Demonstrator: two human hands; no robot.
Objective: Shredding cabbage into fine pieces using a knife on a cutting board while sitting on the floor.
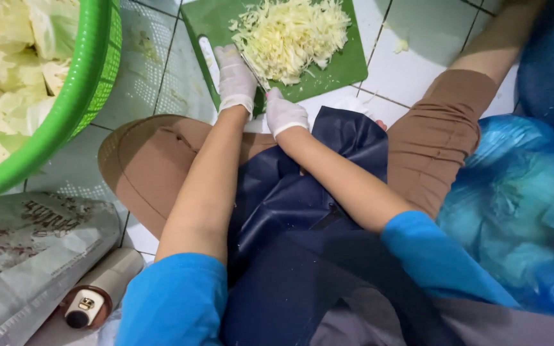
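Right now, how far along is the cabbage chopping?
Done: a heap of shredded cabbage lies on the green cutting board. In hand: the gloved right hand holds a knife at the heap's edge, and the gloved left hand rests on the board beside it. Left: the green basket holds many uncut cabbage leaves.

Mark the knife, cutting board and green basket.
knife (256, 72), head view, on the blade
cutting board (344, 64), head view, bare right edge
green basket (78, 96), head view, on the rim
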